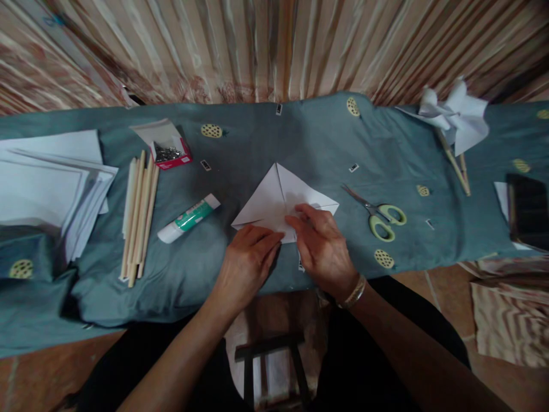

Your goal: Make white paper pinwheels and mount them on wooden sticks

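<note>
A white square sheet of paper (266, 200) lies cornerwise on the cloth in front of me, with cut lines running from its corners toward the middle. My left hand (249, 257) grips its lower left edge, the fingers close together and pressed on the paper. On the lower right part rests my right hand (321, 240), thumb and forefinger curled in near the centre and closed on the sheet. The lower corner is partly hidden by both hands. Scissors (381, 220) with green handles lie to the right, blades slightly apart. A glue stick (189, 217), capped, is on the left.
Wooden sticks (139, 217) lie left of the glue stick, below an opened red box of metal pins (171, 153). Stacked white paper (43, 183) is at far left. A paper pinwheel (454, 117) on sticks and a phone (528, 212) are at right. Curtains hang behind the table.
</note>
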{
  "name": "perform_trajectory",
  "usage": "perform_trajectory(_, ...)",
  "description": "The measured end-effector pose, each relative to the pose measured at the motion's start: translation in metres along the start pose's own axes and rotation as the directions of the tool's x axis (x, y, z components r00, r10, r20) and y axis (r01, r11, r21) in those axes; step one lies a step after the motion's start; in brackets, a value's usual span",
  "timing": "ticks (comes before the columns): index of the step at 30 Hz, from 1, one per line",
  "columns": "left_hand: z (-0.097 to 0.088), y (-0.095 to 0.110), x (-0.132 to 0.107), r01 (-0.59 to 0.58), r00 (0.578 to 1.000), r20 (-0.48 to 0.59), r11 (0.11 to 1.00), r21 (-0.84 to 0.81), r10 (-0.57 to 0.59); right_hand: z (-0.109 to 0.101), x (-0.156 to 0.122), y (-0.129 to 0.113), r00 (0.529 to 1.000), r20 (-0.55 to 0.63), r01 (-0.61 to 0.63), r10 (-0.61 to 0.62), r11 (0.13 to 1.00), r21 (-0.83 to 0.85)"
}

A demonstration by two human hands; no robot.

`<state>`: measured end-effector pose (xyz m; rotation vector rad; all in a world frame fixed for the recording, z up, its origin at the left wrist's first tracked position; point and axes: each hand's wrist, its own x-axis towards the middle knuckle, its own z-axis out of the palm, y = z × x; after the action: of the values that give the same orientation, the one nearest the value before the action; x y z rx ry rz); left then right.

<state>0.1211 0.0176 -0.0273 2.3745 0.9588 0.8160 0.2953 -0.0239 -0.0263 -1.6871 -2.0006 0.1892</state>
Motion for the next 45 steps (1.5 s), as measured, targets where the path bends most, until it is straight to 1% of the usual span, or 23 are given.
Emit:
perform_trajectory(6, -0.001, 0.001, 0.000, 0.025, 1.000, 0.016, 1.000, -0.009, -0.025, 0.004, -0.002, 0.000, 0.999, 0.036, 0.015, -0.014, 0.999, -0.040)
perform_trajectory(9, 0.000, 0.001, -0.001, 0.026, 1.000, 0.013, 1.000, 0.005, -0.026, 0.008, -0.003, -0.001, 0.999, 0.018, 0.046, -0.045, 0.996, -0.078)
perform_trajectory(12, 0.000, 0.001, -0.002, 0.023, 1.000, -0.004, 1.000, 0.006, -0.023, 0.010, -0.004, -0.003, 0.996, -0.011, 0.084, -0.087, 0.984, -0.160)
perform_trajectory(15, 0.000, 0.002, -0.002, 0.051, 0.999, 0.001, 0.999, -0.003, -0.051, 0.010, -0.003, -0.004, 0.995, -0.007, 0.093, -0.097, 0.973, -0.210)
perform_trajectory(19, 0.001, 0.001, -0.002, 0.062, 0.998, 0.026, 0.998, -0.002, -0.062, 0.010, -0.001, -0.004, 0.998, 0.045, 0.047, -0.039, 0.983, -0.178)
perform_trajectory(24, 0.003, 0.001, -0.003, 0.048, 0.999, 0.018, 0.999, 0.017, -0.049, 0.009, 0.001, -0.005, 0.999, 0.045, 0.033, -0.027, 0.990, -0.137)
perform_trajectory(27, 0.003, 0.002, -0.002, 0.031, 0.999, 0.017, 0.999, 0.039, -0.032, 0.001, 0.005, -0.003, 0.997, 0.059, 0.049, -0.043, 0.994, -0.095)
perform_trajectory(29, 0.003, 0.002, -0.002, 0.025, 1.000, 0.015, 0.998, 0.055, -0.026, -0.007, 0.009, 0.002, 0.998, 0.037, 0.061, -0.059, 0.997, -0.052)
perform_trajectory(31, 0.003, 0.002, -0.003, 0.008, 1.000, 0.006, 0.998, 0.070, -0.009, -0.014, 0.014, 0.011, 0.999, -0.026, 0.035, -0.037, 0.998, -0.042)
perform_trajectory(33, 0.004, 0.002, -0.004, -0.014, 1.000, -0.003, 0.997, 0.077, 0.015, -0.018, 0.019, 0.022, 0.997, -0.072, -0.025, 0.019, 0.996, -0.083)
perform_trajectory(35, 0.004, 0.001, -0.005, -0.027, 1.000, -0.013, 0.996, 0.081, 0.028, -0.019, 0.024, 0.031, 0.996, -0.070, -0.070, 0.061, 0.990, -0.122)
perform_trajectory(37, 0.002, 0.000, -0.005, -0.033, 0.999, -0.011, 0.995, 0.089, 0.034, -0.020, 0.026, 0.037, 0.995, -0.063, -0.091, 0.083, 0.988, -0.127)
perform_trajectory(42, -0.009, -0.007, -0.005, -0.044, 0.999, -0.013, 0.989, 0.144, 0.047, -0.024, 0.026, 0.042, 0.981, -0.076, -0.183, 0.179, 0.982, -0.051)
perform_trajectory(45, -0.014, -0.011, -0.007, -0.019, 0.999, -0.025, 0.989, 0.145, 0.023, -0.024, 0.026, 0.043, 0.982, -0.084, -0.176, 0.171, 0.983, -0.057)
